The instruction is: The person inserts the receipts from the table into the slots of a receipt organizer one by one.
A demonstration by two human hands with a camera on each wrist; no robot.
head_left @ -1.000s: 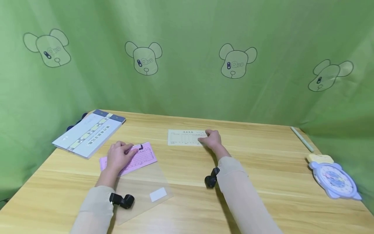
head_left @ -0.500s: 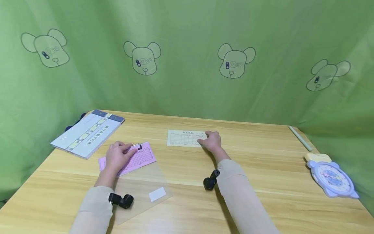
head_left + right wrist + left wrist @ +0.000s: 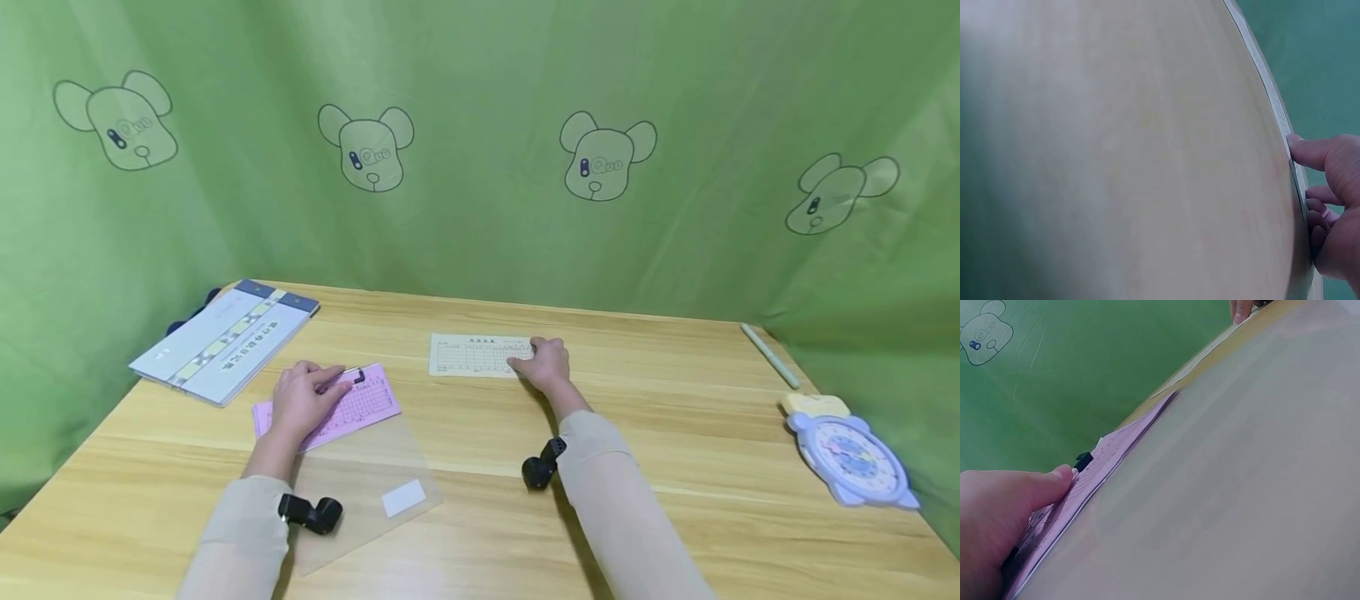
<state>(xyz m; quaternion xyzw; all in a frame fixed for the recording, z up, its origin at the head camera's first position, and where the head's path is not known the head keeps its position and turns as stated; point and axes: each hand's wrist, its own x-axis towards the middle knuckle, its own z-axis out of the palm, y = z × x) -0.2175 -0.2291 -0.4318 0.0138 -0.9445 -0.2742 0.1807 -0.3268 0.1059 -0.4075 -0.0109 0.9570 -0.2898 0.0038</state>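
On a stack of pink printed forms (image 3: 367, 406), my left hand (image 3: 300, 402) pinches a slim metal clip (image 3: 362, 377) with black ends between thumb and fingers. In the left wrist view the thumb lies over the pink paper (image 3: 1116, 450) beside the clip's black end (image 3: 1084, 461). Beneath the forms is a translucent folder (image 3: 360, 492) with a white label. Farther back, my right hand (image 3: 547, 364) grips the right end of a pale printed form (image 3: 472, 356), flat on the table. The right wrist view has the thumb on the paper's edge (image 3: 1272, 100), the other fingers curled.
A grey-blue ledger (image 3: 225, 342) lies at the table's back left. By the right edge are a pale green stick (image 3: 771, 356), a cream block (image 3: 817, 406) and a blue toy clock (image 3: 855, 461). A green curtain (image 3: 480, 233) hangs behind the wooden table (image 3: 675, 400).
The whole head view has shifted slightly. Both hands keep their places on the pink forms and the pale form, with no clear movement of either.
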